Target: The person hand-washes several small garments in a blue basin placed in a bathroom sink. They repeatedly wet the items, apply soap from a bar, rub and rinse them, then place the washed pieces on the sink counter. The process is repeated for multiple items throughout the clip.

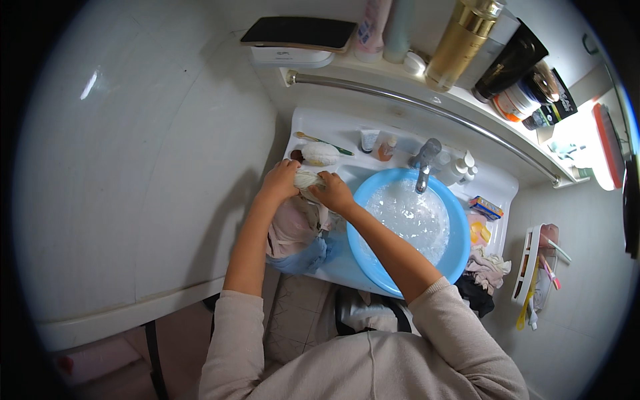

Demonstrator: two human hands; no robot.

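Observation:
Both hands hold a bunched pale cloth [309, 180] above the left side of the white sink counter [360, 275]. My left hand [282, 179] grips its left end, and my right hand [332, 191] grips its right end. Just below them lie pink and light-blue garments [292, 225] in a heap. Right of my hands stands a light-blue plastic basin [462, 215] of sudsy water [407, 220], under a chrome faucet [426, 160]. My right forearm reaches over the basin. Behind my hands rest a white fluffy item [321, 154] and a green-handled toothbrush [330, 144].
Small bottles [387, 149] and pump bottles [452, 172] stand along the back. Crumpled garments [487, 272] lie at the right edge, near a boxed tube [486, 208]. A metal rail [400, 97] runs below the loaded shelf. A toothbrush holder [529, 260] hangs at right.

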